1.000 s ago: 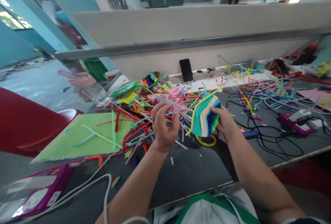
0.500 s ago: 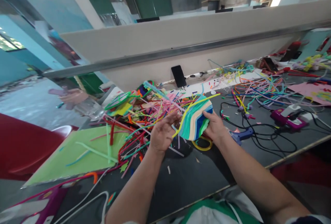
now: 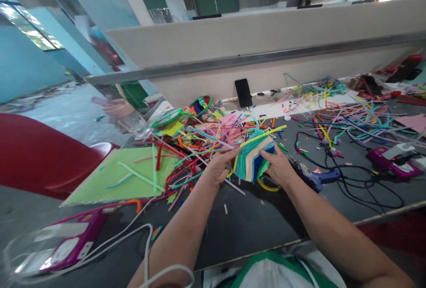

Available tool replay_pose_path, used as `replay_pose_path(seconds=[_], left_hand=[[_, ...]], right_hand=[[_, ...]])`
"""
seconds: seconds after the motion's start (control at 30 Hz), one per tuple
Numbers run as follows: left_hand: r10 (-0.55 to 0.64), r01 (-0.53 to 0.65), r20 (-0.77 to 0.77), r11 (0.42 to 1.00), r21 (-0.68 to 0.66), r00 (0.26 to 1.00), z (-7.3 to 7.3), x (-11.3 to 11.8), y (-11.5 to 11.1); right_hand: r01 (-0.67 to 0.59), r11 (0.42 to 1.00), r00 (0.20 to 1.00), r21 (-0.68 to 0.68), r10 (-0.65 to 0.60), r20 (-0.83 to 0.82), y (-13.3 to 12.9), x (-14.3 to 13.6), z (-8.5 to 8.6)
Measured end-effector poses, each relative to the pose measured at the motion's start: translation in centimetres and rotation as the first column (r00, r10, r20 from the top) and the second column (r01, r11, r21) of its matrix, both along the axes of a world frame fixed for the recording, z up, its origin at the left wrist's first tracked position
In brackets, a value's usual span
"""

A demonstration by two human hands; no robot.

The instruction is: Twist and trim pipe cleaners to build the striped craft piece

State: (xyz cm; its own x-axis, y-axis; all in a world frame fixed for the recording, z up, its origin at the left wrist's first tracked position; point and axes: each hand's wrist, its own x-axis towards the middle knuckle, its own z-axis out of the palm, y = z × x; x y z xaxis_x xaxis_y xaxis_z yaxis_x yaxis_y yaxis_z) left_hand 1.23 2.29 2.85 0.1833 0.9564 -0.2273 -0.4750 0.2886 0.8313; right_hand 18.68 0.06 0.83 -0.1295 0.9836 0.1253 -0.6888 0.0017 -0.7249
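Note:
A wavy striped panel of pipe cleaners, in teal, cream, blue and green, is held up over the table between both hands. A yellow pipe cleaner runs along its left and top edges, with one end sticking out to the upper right. My left hand is closed at the left edge, pinching the yellow pipe cleaner there; its fingertips are partly hidden. On the panel's right side, my right hand grips it with the thumb on the front face. A yellow loop shows beneath the panel.
Loose pipe cleaners lie heaped behind and to the left, beside a green sheet. A blue-handled glue gun and black cables are close on the right. Purple power strips sit at both sides. A phone leans against the partition.
My left hand has gone from loosely spread fingers to a pinch at the panel's left edge. The yellow pipe cleaner now lies closer along the top edge. The camera view has turned left.

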Motion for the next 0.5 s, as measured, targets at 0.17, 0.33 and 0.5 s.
replay_pose_path(seconds=[0.17,0.33,0.5], left_hand=[[0.029,-0.029,-0.016,0.999,0.027,0.999,-0.1,0.1,0.0],[-0.015,0.018,-0.081,0.999,0.034,0.997,0.0,0.3,-0.3],[-0.032,0.039,-0.146,0.998,0.04,0.989,0.0,0.4,-0.6]], right_hand=[[0.03,0.999,0.998,0.03,-0.031,0.055,0.0,0.8,0.8],[0.28,0.947,0.935,0.158,-0.306,0.177,0.4,2.0,1.3],[0.423,0.851,0.824,0.312,-0.504,0.258,0.8,2.8,0.9]])
